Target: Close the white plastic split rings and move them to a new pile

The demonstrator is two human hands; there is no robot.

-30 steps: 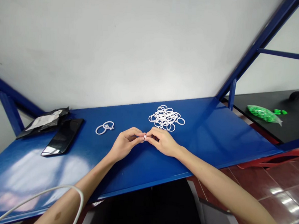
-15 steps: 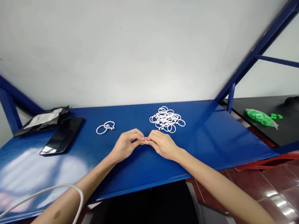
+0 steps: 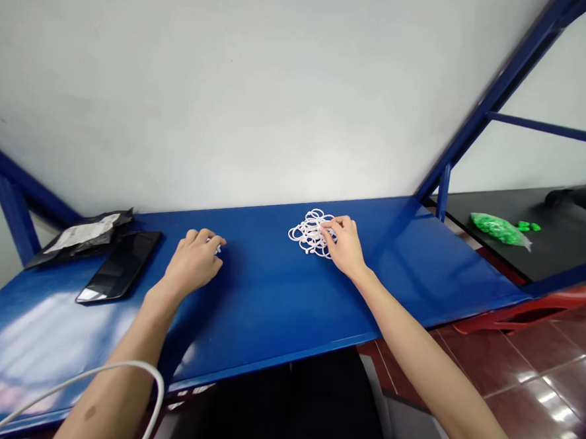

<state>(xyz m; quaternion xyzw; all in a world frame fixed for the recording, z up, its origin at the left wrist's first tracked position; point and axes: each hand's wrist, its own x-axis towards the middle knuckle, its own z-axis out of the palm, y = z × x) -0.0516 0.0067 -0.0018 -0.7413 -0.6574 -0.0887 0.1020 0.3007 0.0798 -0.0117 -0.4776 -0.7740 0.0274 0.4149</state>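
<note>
Over the small group of white rings [image 3: 218,248] on the left, my left hand [image 3: 194,261] hovers with thumb and forefinger apart. It hides most of those rings, and only a bit of white shows by the fingertips. My right hand [image 3: 345,246] is at the right side of a heap of thin white rings with small knobs [image 3: 306,232]. Its thumb and forefinger pinch a ring there, and the palm covers part of the heap. Both lots of rings lie on the blue tabletop [image 3: 263,290].
A black phone-like slab [image 3: 120,266] and a black plastic parcel [image 3: 81,236] with a white label lie at the left. A white cable [image 3: 95,369] crosses my left forearm. At right, a bag of green pieces [image 3: 499,229] rests on a black table [image 3: 559,242]. A white wall stands behind.
My hands, earlier together at the middle pinching a small white thing, have parted. The left moved left over the small group of rings; the right moved up and right onto the heap.
</note>
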